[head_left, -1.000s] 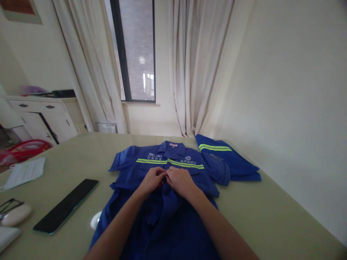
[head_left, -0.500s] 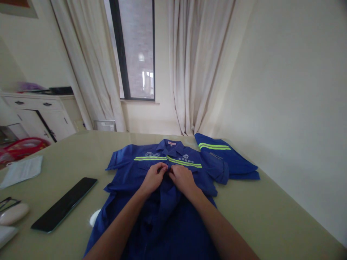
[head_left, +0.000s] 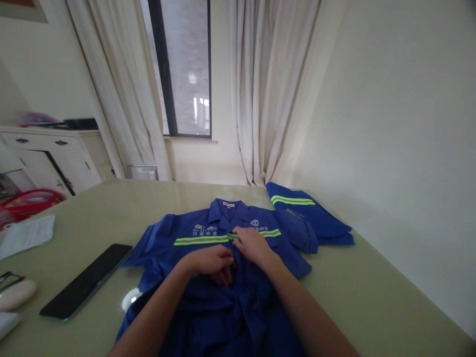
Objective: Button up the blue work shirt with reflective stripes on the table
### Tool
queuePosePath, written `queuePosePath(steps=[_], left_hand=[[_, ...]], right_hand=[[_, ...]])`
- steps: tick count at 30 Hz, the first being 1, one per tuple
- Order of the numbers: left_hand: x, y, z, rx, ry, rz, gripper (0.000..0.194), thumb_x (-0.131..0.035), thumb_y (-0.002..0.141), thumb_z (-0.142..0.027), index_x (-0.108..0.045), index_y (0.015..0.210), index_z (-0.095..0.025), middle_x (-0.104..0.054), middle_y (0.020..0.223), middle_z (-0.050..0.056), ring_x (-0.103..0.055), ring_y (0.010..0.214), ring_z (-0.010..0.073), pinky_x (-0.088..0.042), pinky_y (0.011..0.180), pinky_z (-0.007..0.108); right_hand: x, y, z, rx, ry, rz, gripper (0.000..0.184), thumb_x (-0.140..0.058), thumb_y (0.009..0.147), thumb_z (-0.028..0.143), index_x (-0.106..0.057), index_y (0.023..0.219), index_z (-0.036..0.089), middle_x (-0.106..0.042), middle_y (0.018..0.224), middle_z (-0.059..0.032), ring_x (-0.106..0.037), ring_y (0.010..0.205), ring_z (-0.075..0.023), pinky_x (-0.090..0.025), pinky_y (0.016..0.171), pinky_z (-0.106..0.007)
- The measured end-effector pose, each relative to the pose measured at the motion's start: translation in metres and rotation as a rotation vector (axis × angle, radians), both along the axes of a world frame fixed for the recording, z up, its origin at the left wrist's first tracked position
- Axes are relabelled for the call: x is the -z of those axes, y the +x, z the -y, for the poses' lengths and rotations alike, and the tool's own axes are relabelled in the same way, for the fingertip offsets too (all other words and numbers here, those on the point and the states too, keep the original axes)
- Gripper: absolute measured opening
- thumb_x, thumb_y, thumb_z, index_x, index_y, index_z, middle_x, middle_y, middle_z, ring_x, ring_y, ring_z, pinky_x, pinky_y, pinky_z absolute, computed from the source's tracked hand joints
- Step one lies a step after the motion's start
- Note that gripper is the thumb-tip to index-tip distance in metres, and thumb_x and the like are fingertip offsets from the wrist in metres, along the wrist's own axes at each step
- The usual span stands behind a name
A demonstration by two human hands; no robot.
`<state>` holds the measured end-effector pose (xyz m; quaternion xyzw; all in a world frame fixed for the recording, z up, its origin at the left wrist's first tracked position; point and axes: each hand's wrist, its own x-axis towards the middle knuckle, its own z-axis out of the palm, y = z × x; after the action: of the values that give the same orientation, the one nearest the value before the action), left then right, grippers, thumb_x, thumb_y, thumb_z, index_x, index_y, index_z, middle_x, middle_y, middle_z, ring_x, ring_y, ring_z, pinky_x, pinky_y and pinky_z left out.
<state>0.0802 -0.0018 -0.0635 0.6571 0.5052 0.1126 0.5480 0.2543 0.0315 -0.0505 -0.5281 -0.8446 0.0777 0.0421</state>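
Observation:
A blue work shirt [head_left: 186, 243] with a yellow-green reflective stripe lies face up, spread on the pale green table [head_left: 372, 292]. My left hand [head_left: 210, 263] is curled closed on the shirt's front edge, a little below the chest stripe. My right hand [head_left: 251, 244] pinches the front placket right at the stripe, fingers closed on the cloth. Both hands sit close together at the shirt's centre line. A second blue garment [head_left: 312, 220] with the same stripe lies folded just right of the shirt's sleeve.
A black phone or tablet [head_left: 87, 280] lies on the table at left, with a white mouse-like object [head_left: 17, 293] and a paper packet [head_left: 26, 235] farther left. A white cabinet [head_left: 52, 153], curtains and a window stand behind. A wall runs along the right.
The shirt has shifted left and toward me, its left sleeve spreading out. My left hand has dropped lower on the front; my right hand stays at the stripe.

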Motion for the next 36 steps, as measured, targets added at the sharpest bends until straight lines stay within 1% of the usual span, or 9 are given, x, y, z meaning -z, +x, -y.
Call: queuePosePath(steps=[2,4,9,14,19,27,30,32,36], left_hand=[[0.008,0.003,-0.006,-0.255,0.097,-0.041,0.028,-0.04,0.095,-0.033,-0.064,0.093,-0.02,-0.073,0.071,0.005,-0.069,0.057,0.0204,-0.051,0.055,0.029],[0.016,0.006,-0.014,-0.433,0.24,-0.077,0.032,-0.035,0.098,-0.032,-0.063,0.098,-0.017,-0.073,0.077,0.008,-0.069,0.059,0.0199,-0.051,0.057,0.029],[0.022,0.01,-0.024,-0.506,0.482,-0.103,0.024,-0.048,0.094,-0.03,-0.066,0.101,-0.016,-0.074,0.088,0.009,-0.07,0.071,0.0188,-0.051,0.067,0.028],[0.024,0.008,-0.025,-0.586,0.419,0.084,0.021,-0.054,0.087,-0.031,-0.069,0.09,-0.016,-0.073,0.084,0.006,-0.068,0.072,0.0187,-0.052,0.063,0.027],[0.023,0.009,-0.025,-0.585,0.627,0.208,0.021,-0.056,0.083,-0.033,-0.07,0.085,-0.017,-0.074,0.084,0.005,-0.068,0.08,0.0199,-0.052,0.076,0.03],[0.02,0.008,-0.025,-0.517,0.548,0.328,0.027,-0.056,0.085,-0.039,-0.071,0.094,-0.017,-0.073,0.088,0.004,-0.066,0.081,0.0194,-0.051,0.076,0.03],[0.022,0.006,-0.023,-0.394,0.397,0.363,0.032,-0.052,0.087,-0.036,-0.067,0.108,-0.017,-0.072,0.084,0.003,-0.064,0.073,0.0177,-0.052,0.072,0.03],[0.021,0.006,-0.02,-0.266,0.392,0.334,0.034,-0.054,0.085,-0.031,-0.065,0.114,-0.018,-0.072,0.087,0.004,-0.065,0.078,0.0187,-0.052,0.077,0.032],[0.01,0.003,-0.011,-0.083,0.488,0.119,0.035,-0.055,0.083,-0.027,-0.067,0.114,-0.017,-0.072,0.102,0.009,-0.066,0.096,0.0228,-0.05,0.092,0.036]], right_hand=[[0.005,-0.006,0.003,-0.034,0.071,0.041,0.022,-0.055,0.095,0.032,-0.063,0.114,0.022,-0.069,0.112,-0.0093,-0.067,0.102,-0.0245,-0.048,0.081,-0.032],[0.009,-0.011,0.005,-0.061,0.124,0.074,0.02,-0.048,0.098,0.026,-0.064,0.108,0.02,-0.069,0.108,-0.0099,-0.068,0.097,-0.0231,-0.049,0.079,-0.031],[0.007,-0.011,0.003,-0.108,0.2,0.065,0.026,-0.039,0.102,0.028,-0.064,0.105,0.021,-0.069,0.105,-0.0077,-0.069,0.091,-0.021,-0.049,0.076,-0.029],[-0.003,-0.007,0.001,-0.128,0.201,-0.005,0.029,-0.039,0.104,0.033,-0.065,0.102,0.021,-0.069,0.105,-0.0061,-0.067,0.093,-0.0184,-0.046,0.077,-0.026],[-0.005,-0.005,0.0,-0.156,0.166,-0.095,0.027,-0.044,0.103,0.035,-0.066,0.1,0.021,-0.069,0.104,-0.0047,-0.066,0.095,-0.0181,-0.045,0.079,-0.025],[-0.006,-0.001,0.0,0.048,0.177,-0.103,0.029,-0.047,0.102,0.043,-0.065,0.104,0.021,-0.069,0.106,-0.0073,-0.066,0.097,-0.0202,-0.045,0.081,-0.027],[-0.009,0.0,0.001,0.006,0.206,-0.213,0.03,-0.048,0.101,0.042,-0.059,0.123,0.024,-0.066,0.116,-0.0064,-0.065,0.1,-0.0187,-0.045,0.082,-0.026],[-0.009,-0.001,0.001,-0.092,0.184,-0.228,0.029,-0.045,0.102,0.036,-0.059,0.126,0.027,-0.068,0.116,-0.0047,-0.065,0.1,-0.0178,-0.045,0.082,-0.026],[-0.004,0.003,-0.003,-0.107,0.086,-0.107,0.031,-0.044,0.101,0.039,-0.071,0.099,0.023,-0.074,0.094,-0.0053,-0.067,0.088,-0.02,-0.045,0.073,-0.027]])
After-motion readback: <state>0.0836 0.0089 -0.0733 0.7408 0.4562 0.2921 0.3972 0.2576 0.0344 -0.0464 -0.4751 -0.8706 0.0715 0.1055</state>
